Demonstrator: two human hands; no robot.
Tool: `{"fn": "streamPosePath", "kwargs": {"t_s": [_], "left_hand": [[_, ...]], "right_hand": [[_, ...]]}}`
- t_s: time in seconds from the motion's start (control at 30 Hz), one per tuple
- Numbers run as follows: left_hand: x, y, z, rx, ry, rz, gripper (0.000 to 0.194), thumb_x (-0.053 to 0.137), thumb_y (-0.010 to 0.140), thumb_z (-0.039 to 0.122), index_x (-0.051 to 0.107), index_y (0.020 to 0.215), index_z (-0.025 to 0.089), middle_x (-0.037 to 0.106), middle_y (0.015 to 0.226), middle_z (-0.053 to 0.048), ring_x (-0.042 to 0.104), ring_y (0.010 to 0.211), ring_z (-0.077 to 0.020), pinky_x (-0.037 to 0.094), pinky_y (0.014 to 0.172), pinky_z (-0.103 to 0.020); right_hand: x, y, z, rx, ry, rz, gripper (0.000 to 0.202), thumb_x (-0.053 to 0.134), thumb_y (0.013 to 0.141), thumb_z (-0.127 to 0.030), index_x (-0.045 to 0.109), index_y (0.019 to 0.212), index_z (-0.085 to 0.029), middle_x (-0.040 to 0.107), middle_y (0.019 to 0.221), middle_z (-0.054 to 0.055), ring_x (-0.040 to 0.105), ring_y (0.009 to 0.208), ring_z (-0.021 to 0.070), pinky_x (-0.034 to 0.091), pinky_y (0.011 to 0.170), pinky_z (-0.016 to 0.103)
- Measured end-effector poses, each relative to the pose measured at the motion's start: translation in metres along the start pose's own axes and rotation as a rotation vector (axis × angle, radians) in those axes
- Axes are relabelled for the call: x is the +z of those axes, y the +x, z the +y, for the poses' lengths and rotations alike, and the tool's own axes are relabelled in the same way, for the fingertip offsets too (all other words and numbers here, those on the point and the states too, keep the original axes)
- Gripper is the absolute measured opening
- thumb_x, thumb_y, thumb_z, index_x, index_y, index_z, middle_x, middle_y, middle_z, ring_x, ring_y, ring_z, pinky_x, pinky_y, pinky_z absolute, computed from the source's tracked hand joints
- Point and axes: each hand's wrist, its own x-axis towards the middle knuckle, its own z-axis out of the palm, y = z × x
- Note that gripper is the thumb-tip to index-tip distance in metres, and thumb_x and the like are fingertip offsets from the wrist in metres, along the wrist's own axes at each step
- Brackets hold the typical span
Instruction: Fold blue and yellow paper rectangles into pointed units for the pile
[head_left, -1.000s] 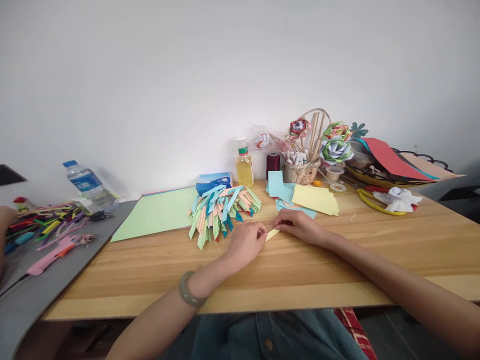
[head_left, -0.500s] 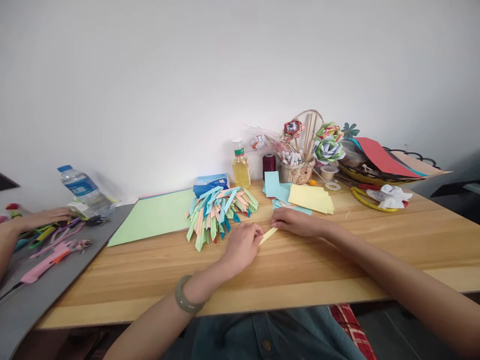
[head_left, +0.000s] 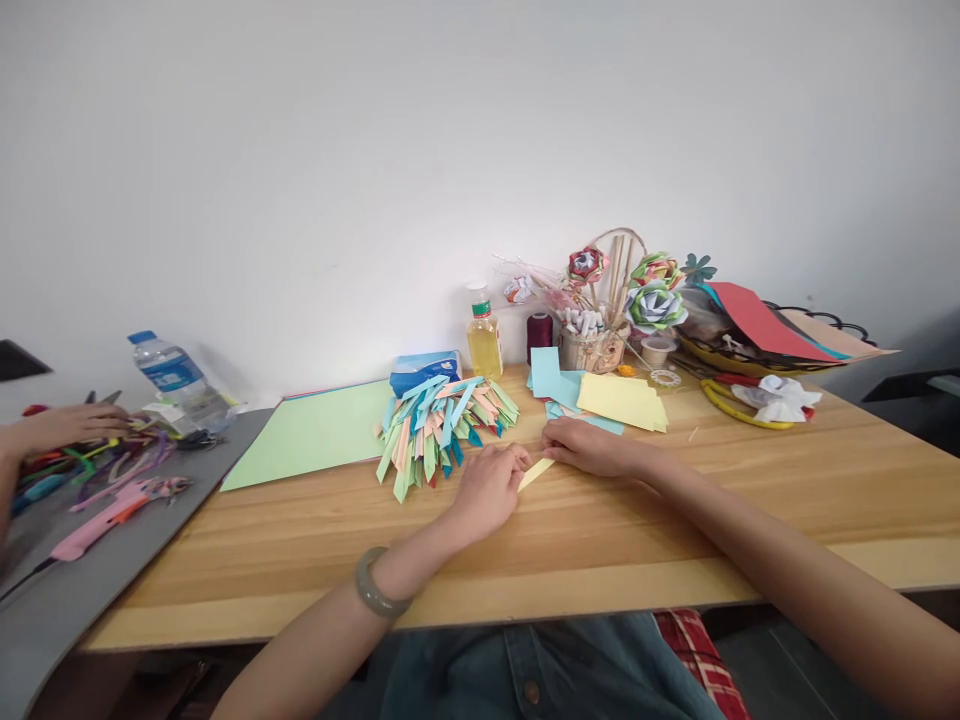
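Note:
A narrow folded strip of yellow paper (head_left: 535, 473) lies on the wooden table between my two hands. My left hand (head_left: 491, 487), with a bangle at the wrist, has its fingers closed on the strip's near end. The far end is under the bent fingers of my right hand (head_left: 585, 446), which pinch or press it. Just beyond my left hand sits a heap of folded paper pieces (head_left: 427, 440) in green, blue and peach. Past my right hand lie yellow paper rectangles (head_left: 622, 400) and blue paper rectangles (head_left: 559, 380).
Green sheets (head_left: 315, 435) lie at left. Behind stand a tissue pack (head_left: 424, 371), a bottle of yellow liquid (head_left: 484, 340), a thread spool (head_left: 539, 335) and paper flowers (head_left: 655, 306). A basket (head_left: 720, 358) is at right. Another person's hand (head_left: 75, 428) works near a pink glue gun (head_left: 101, 520).
My hands keep nearly the same hold on the yellow strip. The view has shifted slightly. At far left, the other person's hand has moved a little among the coloured items.

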Motion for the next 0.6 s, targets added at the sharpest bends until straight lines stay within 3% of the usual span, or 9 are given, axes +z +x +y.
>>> {"fn": "streamPosePath", "kwargs": {"t_s": [0.2,0.4,0.6], "left_hand": [[0.0007,-0.003,-0.0002,0.054,0.09,0.014,0.031,0.04,0.086,0.014,0.063,0.104,0.025,0.067,0.097,-0.002,0.054,0.097,-0.0205,0.041,0.086,-0.035],[0.0022,-0.0047,-0.0016,0.071,0.105,0.043,0.032,0.042,0.086,0.015,0.067,0.103,0.026,0.069,0.097,-0.001,0.056,0.093,-0.0198,0.042,0.085,-0.033],[0.0004,-0.0048,-0.0038,0.088,0.173,-0.024,0.036,0.044,0.084,0.013,0.067,0.107,0.027,0.07,0.089,-0.002,0.056,0.083,-0.0202,0.043,0.08,-0.033]], "right_hand": [[-0.0045,0.0024,-0.002,-0.008,-0.021,-0.06,0.017,0.042,0.086,-0.023,0.052,0.073,-0.018,0.057,0.078,0.006,0.052,0.075,0.0182,0.041,0.069,0.029],[-0.0032,0.0021,-0.0013,0.006,-0.045,-0.061,0.017,0.041,0.087,-0.024,0.051,0.074,-0.018,0.057,0.079,0.007,0.052,0.076,0.0191,0.039,0.07,0.029],[-0.0008,0.0015,0.0002,0.02,-0.027,-0.028,0.01,0.046,0.083,-0.02,0.05,0.075,-0.018,0.058,0.08,0.006,0.052,0.076,0.0184,0.038,0.068,0.028]]}}
